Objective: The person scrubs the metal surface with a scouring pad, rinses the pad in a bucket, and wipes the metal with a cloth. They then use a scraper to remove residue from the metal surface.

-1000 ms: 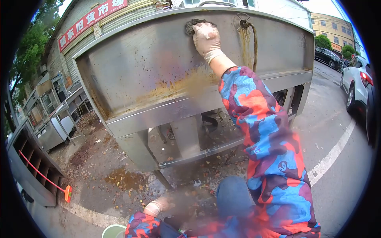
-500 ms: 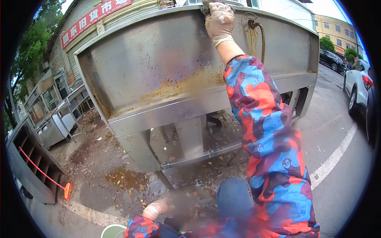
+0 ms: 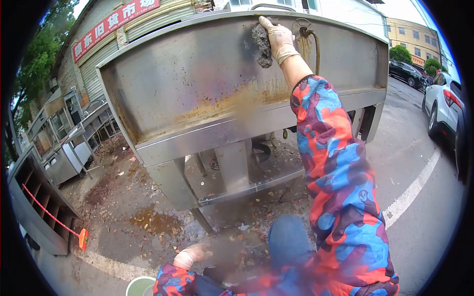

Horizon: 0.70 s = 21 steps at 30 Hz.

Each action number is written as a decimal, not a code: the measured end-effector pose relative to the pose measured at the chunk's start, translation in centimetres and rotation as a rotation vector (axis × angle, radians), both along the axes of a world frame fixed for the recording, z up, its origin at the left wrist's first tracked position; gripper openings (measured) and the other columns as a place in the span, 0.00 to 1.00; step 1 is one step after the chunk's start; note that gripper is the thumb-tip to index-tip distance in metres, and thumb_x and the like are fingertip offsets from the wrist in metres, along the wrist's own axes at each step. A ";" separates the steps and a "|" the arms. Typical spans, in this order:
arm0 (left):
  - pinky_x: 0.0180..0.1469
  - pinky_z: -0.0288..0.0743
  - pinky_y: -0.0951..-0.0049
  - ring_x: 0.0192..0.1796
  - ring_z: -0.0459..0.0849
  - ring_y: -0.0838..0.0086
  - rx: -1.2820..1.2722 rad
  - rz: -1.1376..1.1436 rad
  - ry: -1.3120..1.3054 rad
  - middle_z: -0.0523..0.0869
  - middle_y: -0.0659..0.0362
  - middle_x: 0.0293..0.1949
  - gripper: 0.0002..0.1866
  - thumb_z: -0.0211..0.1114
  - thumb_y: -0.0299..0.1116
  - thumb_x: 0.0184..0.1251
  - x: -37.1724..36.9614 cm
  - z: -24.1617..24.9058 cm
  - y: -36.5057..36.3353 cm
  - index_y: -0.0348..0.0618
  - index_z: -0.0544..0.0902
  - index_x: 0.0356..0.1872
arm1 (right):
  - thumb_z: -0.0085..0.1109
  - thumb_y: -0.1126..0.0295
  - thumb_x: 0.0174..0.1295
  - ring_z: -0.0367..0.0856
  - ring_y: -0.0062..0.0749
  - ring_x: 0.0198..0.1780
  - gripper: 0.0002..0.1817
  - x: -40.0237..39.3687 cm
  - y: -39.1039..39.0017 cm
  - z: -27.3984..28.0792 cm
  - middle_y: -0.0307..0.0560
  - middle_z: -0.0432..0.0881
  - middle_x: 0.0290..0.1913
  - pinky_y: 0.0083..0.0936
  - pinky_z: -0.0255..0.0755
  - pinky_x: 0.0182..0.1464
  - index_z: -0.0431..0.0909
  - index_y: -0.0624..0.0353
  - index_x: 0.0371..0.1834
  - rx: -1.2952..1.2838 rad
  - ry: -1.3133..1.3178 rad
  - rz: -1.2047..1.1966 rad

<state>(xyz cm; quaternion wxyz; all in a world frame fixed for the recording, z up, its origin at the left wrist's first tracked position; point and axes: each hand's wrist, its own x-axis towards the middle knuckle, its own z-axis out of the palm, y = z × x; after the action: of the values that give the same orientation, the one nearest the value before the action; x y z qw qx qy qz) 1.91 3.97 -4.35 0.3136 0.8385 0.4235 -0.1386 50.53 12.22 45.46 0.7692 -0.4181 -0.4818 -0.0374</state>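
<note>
- At the far left, a broom [image 3: 83, 239] with a red handle slants across a shelf unit [image 3: 44, 232], its orange head low at the unit's base; the handle probably leans there so it won't fall.
- At the bottom edge, a pale green bucket [image 3: 134, 282] sits near the left hand [image 3: 193, 253], presumably placed within reach.
- The left hand, in a pale glove, is low and close to the body, perhaps for balance or rest. A blurred smudge covers the fingertips, so I cannot tell how far open its grip is, or whether it holds or touches anything.
- The broad steel panel [image 3: 163, 74] faces the person, rust-stained along its lower part; its height explains the long upward reach.
- The grey fibrous pad [image 3: 261, 48] is high on that panel, just below the top rim, left of the right hand [image 3: 280, 40]. It seems placed so that its face bears on the steel.
- The right hand, also gloved, has its grip mostly closed around the pad's side, one digit pointing up toward the rim; the pad's lower end hangs free of the fingers.
- Just right of that hand, a hose [image 3: 317, 54] curves down from a fitting, apart from the pad.
</note>
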 end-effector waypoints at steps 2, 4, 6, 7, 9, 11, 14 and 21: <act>0.61 0.70 0.63 0.61 0.78 0.54 0.015 -0.006 0.012 0.81 0.45 0.57 0.29 0.58 0.50 0.69 0.1 0.5 0.1 0.51 0.69 0.68 | 0.69 0.45 0.52 0.81 0.41 0.48 0.35 -0.4 2.0 2.0 0.54 0.85 0.44 0.35 0.66 0.63 0.79 0.69 0.51 0.116 0.122 0.238; 0.60 0.71 0.63 0.60 0.78 0.53 0.030 -0.010 0.022 0.81 0.45 0.56 0.29 0.58 0.49 0.69 0.3 1.0 -0.1 0.51 0.69 0.68 | 0.68 0.67 0.56 0.84 0.32 0.35 0.14 -2.1 1.4 3.7 0.43 0.85 0.37 0.30 0.81 0.40 0.82 0.62 0.42 0.193 0.446 0.653; 0.59 0.71 0.62 0.59 0.79 0.53 0.024 0.024 -0.008 0.82 0.45 0.55 0.28 0.58 0.49 0.69 0.5 1.6 -0.5 0.51 0.70 0.67 | 0.63 0.71 0.58 0.83 0.33 0.29 0.08 -2.3 2.3 4.7 0.42 0.84 0.32 0.32 0.81 0.37 0.80 0.61 0.38 0.214 0.547 0.681; 0.59 0.71 0.62 0.59 0.79 0.53 0.027 0.024 -0.009 0.82 0.45 0.55 0.28 0.58 0.49 0.69 0.5 1.7 -0.4 0.51 0.70 0.67 | 0.60 0.72 0.58 0.83 0.33 0.29 0.06 -2.2 2.5 5.0 0.42 0.83 0.31 0.32 0.81 0.36 0.80 0.61 0.37 0.266 0.516 0.741; 0.59 0.71 0.63 0.59 0.79 0.54 0.020 0.036 -0.020 0.82 0.45 0.55 0.28 0.59 0.49 0.69 0.5 1.6 -0.5 0.50 0.71 0.67 | 0.53 0.72 0.60 0.81 0.33 0.28 0.05 -1.8 3.0 5.0 0.43 0.82 0.30 0.33 0.80 0.36 0.77 0.60 0.34 0.284 0.568 0.903; 0.59 0.71 0.63 0.59 0.79 0.54 0.041 0.009 -0.011 0.82 0.46 0.55 0.28 0.59 0.49 0.69 0.1 0.8 -0.2 0.49 0.71 0.67 | 0.54 0.71 0.61 0.81 0.33 0.29 0.06 -1.5 2.4 3.2 0.44 0.82 0.30 0.33 0.80 0.36 0.78 0.60 0.35 0.264 0.510 0.837; 0.63 0.68 0.63 0.63 0.75 0.55 0.017 0.003 0.000 0.78 0.48 0.60 0.30 0.57 0.49 0.68 0.0 1.5 0.0 0.47 0.70 0.67 | 0.54 0.69 0.62 0.82 0.34 0.31 0.07 -1.6 1.6 1.8 0.45 0.82 0.32 0.34 0.79 0.38 0.78 0.60 0.37 0.238 0.395 0.713; 0.67 0.65 0.62 0.66 0.72 0.55 -0.026 0.004 -0.005 0.74 0.49 0.65 0.32 0.56 0.52 0.66 0.0 0.6 0.4 0.45 0.70 0.67 | 0.57 0.69 0.61 0.81 0.34 0.29 0.06 -1.1 2.6 3.7 0.42 0.82 0.30 0.33 0.79 0.34 0.78 0.59 0.36 0.173 0.458 0.786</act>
<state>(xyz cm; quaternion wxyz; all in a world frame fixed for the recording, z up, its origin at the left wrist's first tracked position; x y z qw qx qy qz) 1.91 4.37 -3.72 0.3260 0.8339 0.4224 -0.1413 49.45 14.81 49.13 0.8437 -0.1356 -0.4166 0.3101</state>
